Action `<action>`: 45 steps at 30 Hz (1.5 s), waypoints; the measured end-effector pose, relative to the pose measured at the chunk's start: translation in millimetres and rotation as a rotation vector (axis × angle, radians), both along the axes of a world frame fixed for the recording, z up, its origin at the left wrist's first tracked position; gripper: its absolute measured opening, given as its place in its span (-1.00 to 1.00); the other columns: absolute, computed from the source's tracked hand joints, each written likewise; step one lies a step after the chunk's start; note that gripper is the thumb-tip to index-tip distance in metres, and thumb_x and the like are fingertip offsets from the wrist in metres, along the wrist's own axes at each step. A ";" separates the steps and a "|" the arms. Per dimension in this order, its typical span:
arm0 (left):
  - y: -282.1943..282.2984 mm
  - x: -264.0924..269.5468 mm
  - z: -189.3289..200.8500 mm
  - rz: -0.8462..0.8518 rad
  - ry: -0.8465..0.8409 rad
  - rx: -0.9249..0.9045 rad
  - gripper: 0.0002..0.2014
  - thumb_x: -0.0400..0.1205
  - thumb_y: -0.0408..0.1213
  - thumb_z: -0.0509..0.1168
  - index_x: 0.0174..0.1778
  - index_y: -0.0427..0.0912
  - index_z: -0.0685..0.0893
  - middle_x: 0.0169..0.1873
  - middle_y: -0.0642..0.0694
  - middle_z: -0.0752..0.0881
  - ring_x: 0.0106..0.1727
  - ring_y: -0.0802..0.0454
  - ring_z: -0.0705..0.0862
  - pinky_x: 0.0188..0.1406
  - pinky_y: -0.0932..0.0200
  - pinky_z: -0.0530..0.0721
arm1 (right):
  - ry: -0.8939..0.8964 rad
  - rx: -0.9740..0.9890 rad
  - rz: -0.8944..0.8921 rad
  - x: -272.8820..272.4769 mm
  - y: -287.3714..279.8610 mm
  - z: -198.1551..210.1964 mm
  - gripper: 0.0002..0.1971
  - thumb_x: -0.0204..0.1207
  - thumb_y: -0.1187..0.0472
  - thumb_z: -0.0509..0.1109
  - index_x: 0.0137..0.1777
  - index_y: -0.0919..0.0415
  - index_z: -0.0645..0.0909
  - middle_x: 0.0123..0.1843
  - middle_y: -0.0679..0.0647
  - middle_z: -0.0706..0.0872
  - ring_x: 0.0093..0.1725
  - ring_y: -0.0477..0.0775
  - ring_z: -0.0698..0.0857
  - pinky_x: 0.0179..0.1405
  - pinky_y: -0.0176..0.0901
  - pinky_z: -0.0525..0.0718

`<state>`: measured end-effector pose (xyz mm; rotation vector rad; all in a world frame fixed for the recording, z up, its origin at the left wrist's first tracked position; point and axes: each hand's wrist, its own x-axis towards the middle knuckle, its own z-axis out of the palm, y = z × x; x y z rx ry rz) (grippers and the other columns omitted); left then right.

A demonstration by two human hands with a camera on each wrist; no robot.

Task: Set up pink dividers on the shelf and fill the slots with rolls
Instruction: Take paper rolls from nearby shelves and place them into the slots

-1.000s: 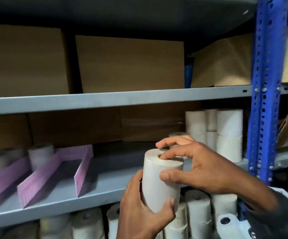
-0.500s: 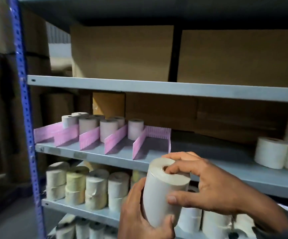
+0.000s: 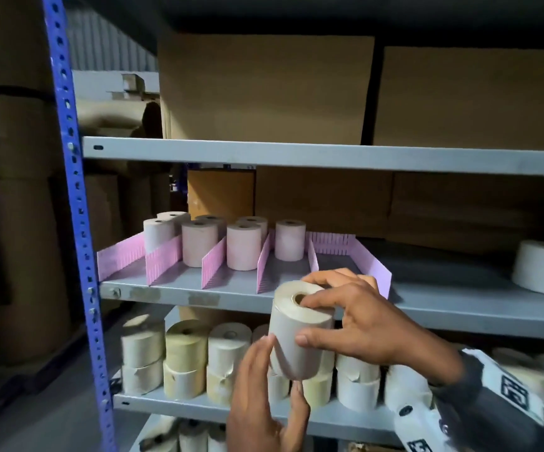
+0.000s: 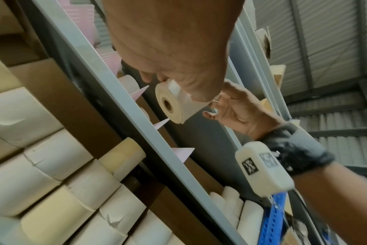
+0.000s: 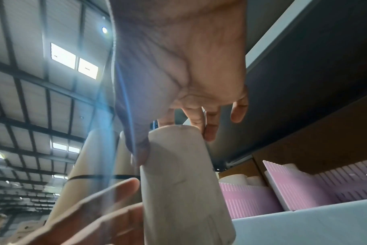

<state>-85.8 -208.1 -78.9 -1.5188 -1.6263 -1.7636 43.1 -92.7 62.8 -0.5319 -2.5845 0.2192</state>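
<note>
A white paper roll (image 3: 300, 334) is held upright in front of the grey middle shelf (image 3: 231, 296). My right hand (image 3: 309, 321) grips its top, index finger at the core and thumb on the side. My left hand (image 3: 282, 363) holds its lower part, thumb on the left side and a finger under it. Pink dividers (image 3: 213, 265) stand in a row on the shelf. Several rolls (image 3: 244, 246) fill the slots at the back. The rightmost slot (image 3: 339, 265) holds no roll. The wrist views show the roll (image 4: 174, 102) (image 5: 182, 174) close to the shelf edge.
More white rolls (image 3: 541, 269) sit at the right of the middle shelf. Stacked rolls (image 3: 186, 357) crowd the lower shelf behind my hands. Cardboard boxes (image 3: 264, 89) fill the upper shelf. A blue upright (image 3: 72, 190) bounds the rack on the left.
The view has swung left, so the row of pink dividers now lies straight ahead. The roll, still held by both hands, has come closer to the shelf's front edge.
</note>
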 end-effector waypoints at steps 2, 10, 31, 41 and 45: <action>0.8 -0.5 0.8 -0.031 0.050 -0.036 -0.40 0.42 -0.11 0.34 0.41 -0.22 0.71 0.33 -0.29 0.72 0.31 -0.10 0.76 0.30 0.33 0.65 | 0.011 0.037 -0.060 -9.0 6.0 2.1 -0.43 0.27 -0.47 0.41 0.25 -0.27 0.72 0.38 -0.36 0.54 0.45 -0.24 0.37 0.44 0.12 0.27; 42.5 -12.3 -4.8 0.072 0.305 -0.400 -0.15 0.39 0.09 0.30 0.58 -0.33 0.56 0.61 -0.43 0.44 0.51 -0.37 0.61 0.26 -0.30 0.70 | 0.049 0.087 -0.159 -47.8 52.5 12.2 -0.36 0.16 -0.56 0.30 0.13 -0.25 0.76 0.21 -0.30 0.65 0.30 -0.16 0.46 0.29 0.01 0.34; 145.1 -56.3 -9.7 0.165 0.446 -0.574 -0.11 0.17 0.11 0.47 0.51 -0.05 0.68 0.50 -0.10 0.66 0.54 -0.18 0.62 0.39 -0.36 0.62 | -0.386 0.062 -0.371 -131.3 168.5 44.5 -0.66 0.52 -0.27 0.38 -0.10 0.01 0.68 -0.10 -0.03 0.72 0.07 0.21 0.63 -0.03 0.01 0.50; 151.3 -63.7 -20.6 0.124 0.442 -0.523 -0.15 0.24 0.08 0.34 0.55 -0.02 0.66 0.56 -0.05 0.61 0.63 -0.08 0.45 0.47 -0.26 0.39 | -0.391 -0.140 -0.367 -149.9 214.4 50.0 -0.40 0.62 -0.02 0.44 0.56 0.28 0.45 0.11 0.05 0.63 -0.19 -0.06 0.53 -0.61 -0.58 0.40; 152.7 -63.2 -20.4 0.131 0.442 -0.522 -0.17 0.24 0.07 0.33 0.53 -0.03 0.67 0.54 -0.07 0.63 0.62 -0.09 0.45 0.46 -0.27 0.40 | -0.379 -0.127 -0.362 -151.2 218.9 50.9 -0.43 0.63 0.07 0.45 0.54 0.34 0.46 0.14 0.11 0.73 -0.09 0.02 0.67 -0.30 -0.59 0.60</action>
